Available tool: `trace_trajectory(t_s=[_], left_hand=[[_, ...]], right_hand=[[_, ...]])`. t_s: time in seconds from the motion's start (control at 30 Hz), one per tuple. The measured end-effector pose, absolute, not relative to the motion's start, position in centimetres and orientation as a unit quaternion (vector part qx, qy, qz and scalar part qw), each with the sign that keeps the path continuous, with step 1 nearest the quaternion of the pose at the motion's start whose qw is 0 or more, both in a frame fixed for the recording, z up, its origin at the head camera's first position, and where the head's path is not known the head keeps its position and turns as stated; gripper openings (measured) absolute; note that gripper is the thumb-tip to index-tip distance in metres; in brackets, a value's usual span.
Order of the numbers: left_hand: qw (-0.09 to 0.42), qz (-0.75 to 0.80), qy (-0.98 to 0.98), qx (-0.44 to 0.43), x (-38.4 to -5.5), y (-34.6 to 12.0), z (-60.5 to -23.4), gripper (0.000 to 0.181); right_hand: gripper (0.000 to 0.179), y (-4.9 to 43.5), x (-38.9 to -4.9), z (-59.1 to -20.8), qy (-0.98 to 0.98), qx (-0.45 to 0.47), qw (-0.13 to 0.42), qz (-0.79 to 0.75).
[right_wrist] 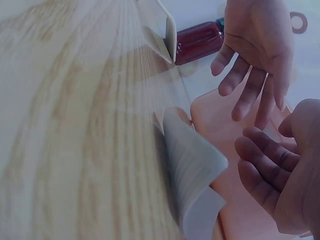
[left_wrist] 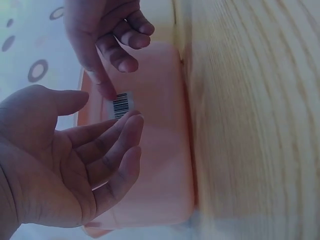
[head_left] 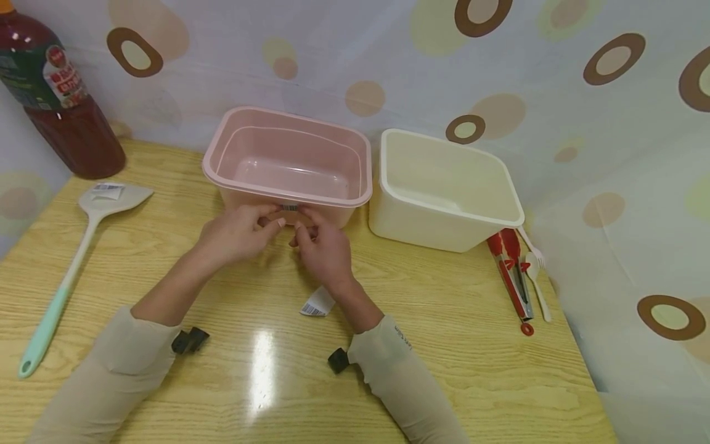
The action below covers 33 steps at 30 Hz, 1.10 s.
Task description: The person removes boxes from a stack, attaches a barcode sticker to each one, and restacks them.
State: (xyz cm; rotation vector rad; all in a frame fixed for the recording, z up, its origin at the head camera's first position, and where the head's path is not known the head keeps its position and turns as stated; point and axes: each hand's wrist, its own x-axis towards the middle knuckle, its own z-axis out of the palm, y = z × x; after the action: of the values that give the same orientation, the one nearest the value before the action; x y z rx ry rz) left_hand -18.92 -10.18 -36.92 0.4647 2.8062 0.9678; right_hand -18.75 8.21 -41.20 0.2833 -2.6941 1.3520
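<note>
Head view: all the action is at the pale-pink, rectangular plastic bin (head_left: 294, 145)!

And look at its near wall: a small white barcode sticker (left_wrist: 121, 105) sits just under the rim, with both hands upon it. The left hand (head_left: 235, 234) works at one end, thumb standing well apart from loosely bent fingers, their tips right at the sticker's edge. Opposite, the right hand (head_left: 327, 253) sets a straight index tip on the other end, the rest of its fingers loosely curved. No grip shows in either; whether a corner of the sticker has lifted, I cannot tell.

On the wooden table (head_left: 471, 370), nearer the person than the pink bin, a curled white paper barcode label (head_left: 318, 302) lies beside the right forearm. Just right of the bin stands a cream, rectangular plastic tub (head_left: 416, 213); farther right, red-and-silver tongs (head_left: 513, 274), a pale-pink fork (head_left: 531, 245) and a white spoon (head_left: 534, 266). Over on the bin's left, a tall dark-red bottle with a green label (head_left: 72, 123), and nearer the person a cream spatula with a mint-green handle (head_left: 68, 280), a white paper tag (head_left: 107, 191) on its head. Behind the bin hangs a white sheet patterned with brown and beige circles (head_left: 322, 49).
</note>
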Motion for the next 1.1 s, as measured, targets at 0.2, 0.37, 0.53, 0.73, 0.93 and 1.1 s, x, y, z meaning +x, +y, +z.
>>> trace_trajectory(t_s=[0.2, 0.37, 0.53, 0.73, 0.93, 1.1], left_hand=[[0.059, 0.318, 0.934, 0.155, -18.7, -10.3, -36.4, 0.045], [0.062, 0.309, 0.938, 0.146, -18.7, -10.3, -36.3, 0.048], [0.064, 0.303, 0.941, 0.139, -18.8, -10.2, -36.4, 0.051], [0.081, 0.291, 0.944, 0.131, -18.9, -10.1, -36.8, 0.053], [0.092, 0.274, 0.949, 0.128, -19.0, -10.2, -37.2, 0.054], [0.095, 0.264, 0.950, 0.134, -19.1, -10.1, -37.5, 0.056]], right_hand=[[0.040, 8.0, -18.7, -41.1, -0.883, 0.098, 0.054, 0.455], [0.041, 7.9, -18.7, -41.2, -0.884, 0.108, 0.056, 0.451], [0.044, 7.8, -18.7, -41.4, -0.895, 0.118, 0.042, 0.428], [0.048, 7.7, -18.7, -41.8, -0.911, 0.139, 0.016, 0.387], [0.051, 7.6, -18.7, -41.9, -0.914, 0.159, 0.006, 0.373], [0.052, 7.7, -18.7, -41.9, -0.919, 0.154, -0.002, 0.362]])
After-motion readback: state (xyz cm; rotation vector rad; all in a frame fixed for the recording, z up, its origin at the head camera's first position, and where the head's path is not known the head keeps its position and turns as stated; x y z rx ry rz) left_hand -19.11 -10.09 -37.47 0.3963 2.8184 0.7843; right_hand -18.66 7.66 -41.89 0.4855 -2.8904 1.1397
